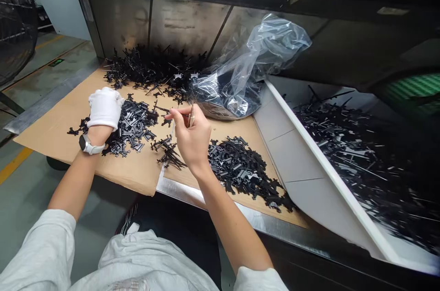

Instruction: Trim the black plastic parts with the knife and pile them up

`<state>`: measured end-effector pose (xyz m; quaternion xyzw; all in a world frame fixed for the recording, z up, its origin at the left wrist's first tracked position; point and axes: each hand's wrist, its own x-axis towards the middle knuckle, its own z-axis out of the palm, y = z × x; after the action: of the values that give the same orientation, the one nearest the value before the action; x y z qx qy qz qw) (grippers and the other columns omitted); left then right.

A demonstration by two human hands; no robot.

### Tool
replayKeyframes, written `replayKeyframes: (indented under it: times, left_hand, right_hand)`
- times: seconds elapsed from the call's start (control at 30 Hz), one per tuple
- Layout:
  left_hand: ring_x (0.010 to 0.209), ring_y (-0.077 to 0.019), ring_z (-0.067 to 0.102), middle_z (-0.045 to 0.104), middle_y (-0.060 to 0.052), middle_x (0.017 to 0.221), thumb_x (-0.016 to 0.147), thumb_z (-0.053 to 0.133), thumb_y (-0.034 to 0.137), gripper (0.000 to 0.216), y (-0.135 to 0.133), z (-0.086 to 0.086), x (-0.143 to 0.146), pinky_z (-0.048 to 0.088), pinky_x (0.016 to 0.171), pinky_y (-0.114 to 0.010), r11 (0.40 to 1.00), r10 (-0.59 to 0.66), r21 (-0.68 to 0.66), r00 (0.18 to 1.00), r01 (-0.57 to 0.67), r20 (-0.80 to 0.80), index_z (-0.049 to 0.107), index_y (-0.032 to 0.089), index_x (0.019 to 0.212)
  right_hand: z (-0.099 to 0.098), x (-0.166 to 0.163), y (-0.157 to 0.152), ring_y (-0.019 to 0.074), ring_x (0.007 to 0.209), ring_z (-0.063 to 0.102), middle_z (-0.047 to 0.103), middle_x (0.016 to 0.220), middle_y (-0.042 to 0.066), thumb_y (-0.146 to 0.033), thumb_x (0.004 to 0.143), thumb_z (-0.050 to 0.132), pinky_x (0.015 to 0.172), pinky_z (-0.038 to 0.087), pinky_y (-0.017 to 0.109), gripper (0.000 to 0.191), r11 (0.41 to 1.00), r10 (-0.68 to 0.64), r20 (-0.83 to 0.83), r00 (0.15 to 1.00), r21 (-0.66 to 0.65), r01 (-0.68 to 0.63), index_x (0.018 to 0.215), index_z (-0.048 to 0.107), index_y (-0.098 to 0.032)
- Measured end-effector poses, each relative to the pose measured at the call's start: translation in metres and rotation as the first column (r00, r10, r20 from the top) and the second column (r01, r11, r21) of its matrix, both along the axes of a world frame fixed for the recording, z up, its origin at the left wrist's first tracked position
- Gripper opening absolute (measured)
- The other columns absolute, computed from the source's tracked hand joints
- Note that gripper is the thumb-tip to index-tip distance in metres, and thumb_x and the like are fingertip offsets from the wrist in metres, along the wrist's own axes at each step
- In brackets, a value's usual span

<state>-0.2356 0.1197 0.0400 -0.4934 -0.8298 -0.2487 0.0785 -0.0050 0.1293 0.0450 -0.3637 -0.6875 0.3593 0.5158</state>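
Note:
My left hand [106, 107], in a white glove, is closed above the left edge of a pile of small black plastic parts [134, 126]; its fingertips are hidden, so what they hold cannot be made out. My bare right hand [193, 137] is closed on a slim metal tool [191, 116], partly hidden by the fingers, its exact kind unclear. Black pieces [161, 108] lie close to the right thumb and fingertip. Below them rests a small heap of thin black sprue sticks [170, 151]. Another pile of black parts [240, 165] lies right of the right wrist.
Brown cardboard [62, 117] covers the metal-edged table. A large tangle of black pieces [147, 68] lies at the back. Beside it sits a clear plastic bag [254, 62] with dark contents. A white-walled bin [292, 153] full of black sprues stands right. A fan [15, 20] is far left.

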Motion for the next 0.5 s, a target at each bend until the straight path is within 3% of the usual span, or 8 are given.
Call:
replayKeyframes:
  times: [0.07,0.13,0.2,0.23,0.27,0.37,0.5]
  left_hand:
    - [0.082,-0.0269,0.061,0.063,-0.009,0.075,0.079,0.067,0.033,0.023,0.001,-0.001,-0.001,0.046,0.087,-0.043,0.997,-0.051,0.065,0.994,0.044,0.101,0.06,0.017,0.064]
    - [0.075,-0.0207,0.061,0.064,-0.007,0.077,0.083,0.063,0.042,0.027,-0.003,-0.003,0.013,0.05,0.08,-0.037,0.966,-0.181,0.236,0.934,0.109,0.309,0.061,0.018,0.072]
    - [0.074,-0.0164,0.063,0.068,-0.007,0.089,0.094,0.042,0.053,0.038,-0.012,-0.009,0.04,0.053,0.074,-0.031,0.878,-0.354,0.47,0.786,0.093,0.507,0.061,0.019,0.089]
    - [0.077,-0.0149,0.065,0.068,-0.008,0.097,0.099,0.024,0.054,0.049,-0.016,-0.014,0.056,0.054,0.073,-0.029,0.85,-0.383,0.523,0.757,0.064,0.529,0.059,0.02,0.1]
    - [0.08,-0.015,0.066,0.067,-0.009,0.099,0.099,0.015,0.056,0.056,-0.018,-0.019,0.073,0.055,0.075,-0.029,0.781,-0.414,0.622,0.704,-0.051,0.577,0.058,0.02,0.103]
    - [0.087,-0.0157,0.065,0.064,-0.009,0.098,0.1,0.02,0.056,0.051,-0.017,-0.033,0.108,0.054,0.081,-0.029,0.668,-0.355,0.707,0.736,-0.232,0.577,0.056,0.019,0.104]
    - [0.063,-0.0126,0.054,0.054,-0.001,0.072,0.101,0.028,0.046,0.04,-0.006,-0.033,0.107,0.047,0.061,-0.026,0.734,-0.213,0.613,0.757,-0.294,0.618,0.055,0.02,0.089]
  right_hand:
    - [-0.001,-0.002,0.002,0.0063,0.046,0.039,0.073,0.075,0.001,-0.033,0.093,0.058,0.046,0.032,0.026,0.021,1.0,-0.007,0.004,1.0,0.007,0.007,0.077,0.05,-0.021]
    - [-0.003,-0.004,0.003,0.0062,0.045,0.039,0.072,0.074,0.001,-0.032,0.093,0.058,0.046,0.032,0.025,0.021,0.999,-0.028,-0.003,1.0,0.031,0.028,0.077,0.05,-0.021]
    - [-0.005,-0.007,0.002,0.0063,0.046,0.042,0.072,0.073,0.001,-0.032,0.093,0.059,0.047,0.033,0.025,0.021,0.995,-0.058,-0.015,0.998,0.075,0.059,0.077,0.051,-0.021]
    - [-0.007,-0.009,0.001,0.0064,0.047,0.043,0.072,0.073,0.001,-0.032,0.094,0.058,0.048,0.034,0.024,0.022,0.992,-0.072,-0.017,0.997,0.1,0.073,0.076,0.052,-0.021]
    - [-0.009,-0.012,-0.002,0.0065,0.047,0.044,0.071,0.072,0.001,-0.032,0.094,0.058,0.048,0.035,0.024,0.023,0.988,-0.084,-0.014,0.996,0.126,0.085,0.076,0.052,-0.02]
    - [-0.013,-0.02,-0.012,0.0071,0.046,0.043,0.067,0.068,0.0,-0.034,0.095,0.056,0.049,0.035,0.025,0.025,0.98,-0.094,0.018,0.995,0.176,0.089,0.075,0.052,-0.02]
    - [-0.014,-0.03,-0.025,0.0098,0.051,0.049,0.067,0.068,0.001,-0.034,0.096,0.055,0.054,0.038,0.027,0.026,0.991,-0.045,0.031,0.999,0.126,0.041,0.073,0.049,-0.022]
